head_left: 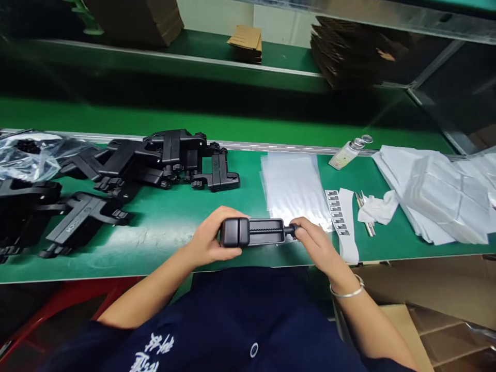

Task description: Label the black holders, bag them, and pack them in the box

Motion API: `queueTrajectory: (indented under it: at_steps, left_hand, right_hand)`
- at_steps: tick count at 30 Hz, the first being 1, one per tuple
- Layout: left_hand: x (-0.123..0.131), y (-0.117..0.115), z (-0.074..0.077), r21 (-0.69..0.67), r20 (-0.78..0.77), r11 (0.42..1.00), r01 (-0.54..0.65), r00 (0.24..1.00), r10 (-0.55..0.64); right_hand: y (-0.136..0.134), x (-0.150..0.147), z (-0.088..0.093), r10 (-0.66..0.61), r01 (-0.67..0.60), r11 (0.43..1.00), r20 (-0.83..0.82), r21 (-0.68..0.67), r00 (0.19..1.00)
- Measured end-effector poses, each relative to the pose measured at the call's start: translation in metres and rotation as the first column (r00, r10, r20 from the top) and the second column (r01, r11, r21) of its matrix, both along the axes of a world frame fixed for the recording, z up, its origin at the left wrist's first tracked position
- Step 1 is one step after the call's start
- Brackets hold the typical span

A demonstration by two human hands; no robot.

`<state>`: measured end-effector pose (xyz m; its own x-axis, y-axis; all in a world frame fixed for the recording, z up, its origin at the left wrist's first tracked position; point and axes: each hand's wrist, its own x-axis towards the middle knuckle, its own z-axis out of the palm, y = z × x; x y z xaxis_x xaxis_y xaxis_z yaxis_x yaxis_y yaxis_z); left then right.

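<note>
A black phone-holder-like clamp (pixel 266 231) lies level between my hands, above the front part of the green bench. My left hand (pixel 211 235) is wrapped round its thick block end at the left. At the other end, my right hand (pixel 312 240) grips the small dark knob with thumb and fingers. A long slot with a toothed or threaded strip shows along the clamp's middle. Behind it lies a stack of clear plastic bags (pixel 296 188). To the right of the bags is a strip of black-and-white labels (pixel 338 212).
More black clamps (pixel 170 155) are heaped on the left of the green bench (pixel 163 243). On the right stand a white pump bottle (pixel 346 152), a crumpled white cloth (pixel 378 207), thin metal tools (pixel 366 219) and white packaging (pixel 445 196). Cardboard pieces (pixel 247 44) sit on the shelf behind.
</note>
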<state>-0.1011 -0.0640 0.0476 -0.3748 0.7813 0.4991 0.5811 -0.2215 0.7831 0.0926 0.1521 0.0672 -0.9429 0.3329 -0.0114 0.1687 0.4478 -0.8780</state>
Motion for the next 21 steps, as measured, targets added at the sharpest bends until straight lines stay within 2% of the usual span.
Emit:
queueTrajectory:
  at_steps: [1,2,4,6,7,8,10,12,14,15,17,19,21]
  left_hand:
    - [-0.001,0.000,0.002,0.030,-0.111,0.998,0.062,0.992,-0.058]
    - [-0.002,0.000,0.005,0.047,-0.200,0.992,0.120,0.974,-0.108]
    - [-0.003,-0.001,0.007,0.049,-0.302,0.980,0.195,0.938,-0.171]
    - [-0.001,-0.001,0.004,0.034,-0.298,0.978,0.205,0.936,-0.186]
    - [0.000,-0.001,0.002,0.024,-0.253,0.986,0.164,0.955,-0.153]
    - [0.002,-0.001,-0.001,0.016,-0.176,0.996,0.087,0.981,-0.082]
    - [0.007,0.002,-0.008,-0.008,0.058,0.992,-0.126,0.990,0.126]
    - [0.011,0.008,-0.014,-0.038,0.320,0.963,-0.267,0.910,0.265]
    - [0.015,0.016,-0.018,-0.047,0.513,0.958,-0.283,0.816,0.266]
    - [0.016,0.019,-0.019,-0.050,0.572,0.961,-0.272,0.781,0.251]
    - [0.018,0.025,-0.020,-0.059,0.635,0.962,-0.265,0.734,0.241]
    - [0.019,0.027,-0.018,-0.069,0.664,0.961,-0.266,0.707,0.244]
    - [0.019,0.028,-0.016,-0.072,0.691,0.963,-0.260,0.683,0.236]
  right_hand:
    - [0.002,-0.002,-0.003,0.023,-0.014,0.986,0.053,-0.164,0.998]
    - [0.004,-0.004,-0.007,0.067,-0.035,0.945,0.086,-0.325,0.994]
    - [0.007,-0.006,-0.015,0.159,-0.059,0.813,0.124,-0.579,0.980]
    - [0.008,-0.007,-0.020,0.191,-0.039,0.715,0.141,-0.698,0.971]
    - [0.008,-0.007,-0.021,0.158,-0.015,0.704,0.136,-0.710,0.978]
    - [0.007,-0.007,-0.022,0.095,0.014,0.717,0.117,-0.697,0.989]
    - [0.003,-0.008,-0.023,-0.071,0.088,0.794,0.052,-0.601,0.996]
    - [-0.001,-0.009,-0.025,-0.168,0.149,0.886,-0.003,-0.438,0.986]
    - [-0.005,-0.011,-0.028,-0.184,0.172,0.931,-0.008,-0.321,0.983]
    - [-0.006,-0.012,-0.030,-0.191,0.180,0.933,-0.005,-0.313,0.982]
    - [-0.009,-0.015,-0.033,-0.212,0.191,0.906,-0.015,-0.378,0.977]
    - [-0.011,-0.017,-0.034,-0.226,0.185,0.874,-0.038,-0.450,0.973]
    - [-0.012,-0.019,-0.033,-0.223,0.163,0.865,-0.074,-0.474,0.972]
